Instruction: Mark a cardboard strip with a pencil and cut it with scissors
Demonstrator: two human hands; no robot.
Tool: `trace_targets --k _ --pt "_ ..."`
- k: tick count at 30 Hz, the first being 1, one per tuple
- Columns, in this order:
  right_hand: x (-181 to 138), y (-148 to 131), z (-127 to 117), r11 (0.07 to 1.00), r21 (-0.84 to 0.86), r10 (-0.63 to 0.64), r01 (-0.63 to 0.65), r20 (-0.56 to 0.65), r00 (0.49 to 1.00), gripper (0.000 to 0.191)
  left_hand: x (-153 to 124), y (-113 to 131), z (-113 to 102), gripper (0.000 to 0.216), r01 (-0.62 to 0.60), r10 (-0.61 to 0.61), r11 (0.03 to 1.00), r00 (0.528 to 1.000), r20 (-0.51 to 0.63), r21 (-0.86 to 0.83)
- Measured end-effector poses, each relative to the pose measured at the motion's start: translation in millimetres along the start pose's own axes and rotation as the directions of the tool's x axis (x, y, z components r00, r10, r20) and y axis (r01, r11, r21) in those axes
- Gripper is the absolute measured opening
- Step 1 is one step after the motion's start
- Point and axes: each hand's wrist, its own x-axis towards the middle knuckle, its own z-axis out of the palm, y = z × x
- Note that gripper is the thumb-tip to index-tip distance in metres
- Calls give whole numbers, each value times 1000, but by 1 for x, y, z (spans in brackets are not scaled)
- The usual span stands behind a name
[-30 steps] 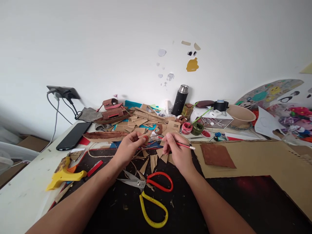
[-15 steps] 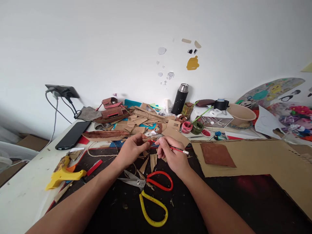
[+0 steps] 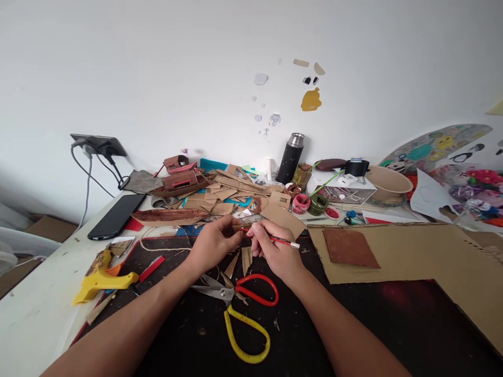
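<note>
Over the black mat [image 3: 188,335], our left hand [image 3: 212,243] sits beside our right hand [image 3: 277,248].
Our right hand pinches a red pencil [image 3: 283,241], tip toward ten o'clock; our left hand's fingers are bent, but we cannot tell what they hold. From our hands, scissors [image 3: 224,293] lie at six o'clock, a brown square [image 3: 351,247] at three.

Red pencil [image 3: 283,241] in right fingers [image 3: 262,235]

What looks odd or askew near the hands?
The steel-bladed scissors on the black, red-edged mat: they lie with blades spread, and their plastic-looking loop handles don't match, one red, one yellow.
</note>
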Motion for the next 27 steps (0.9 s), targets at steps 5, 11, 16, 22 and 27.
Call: trace_targets --k 5,11,16,22,27 --pt "-1 -2 1 993 -93 -66 70 39 997 46 -3 2 0 16 -27 28 991 1000 -7 131" --pt "-1 -7 2 962 -226 -147 152 36 988 43 -3 7 0 11 -69 77 968 997 -25 243" --pt "-1 -7 2 952 -257 -162 165 34 986 41 -2 5 0 14 -67 71 959 997 -7 275" --pt "1 -2 -1 967 -234 -108 104 -7 994 39 -2 4 -3 17 -6 8 990 1000 -17 144" --pt "1 0 -1 970 -231 -83 76 -22 996 39 1 6 -5 21 10 -4 991 999 -40 132"
